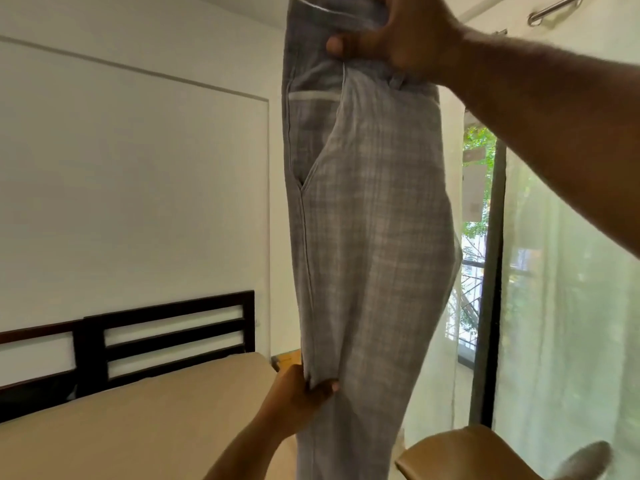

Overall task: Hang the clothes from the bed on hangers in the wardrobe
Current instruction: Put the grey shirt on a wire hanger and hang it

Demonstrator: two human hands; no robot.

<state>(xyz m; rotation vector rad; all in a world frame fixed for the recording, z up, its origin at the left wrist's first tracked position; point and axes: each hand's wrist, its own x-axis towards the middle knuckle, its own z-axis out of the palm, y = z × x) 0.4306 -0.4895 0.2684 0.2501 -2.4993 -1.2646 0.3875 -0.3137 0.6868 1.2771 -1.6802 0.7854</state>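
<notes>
We hold the pale grey checked cotton trousers (370,209) up in the air beside the tan-sheeted bed (145,420), our right hand (398,36) clenched round the waistband and our left hand (304,389) pinching the side seam low on the leg. The cloth looks light, soft and limp, so we judge the firm waistband the surest hold. We can read no label or writing.

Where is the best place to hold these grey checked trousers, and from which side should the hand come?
Grip the waistband from the right, as the right hand does: this doubled edge looks firmest, and the trousers hang straight below it. The left hand pinching the side seam only steadies the loose cloth.
</notes>
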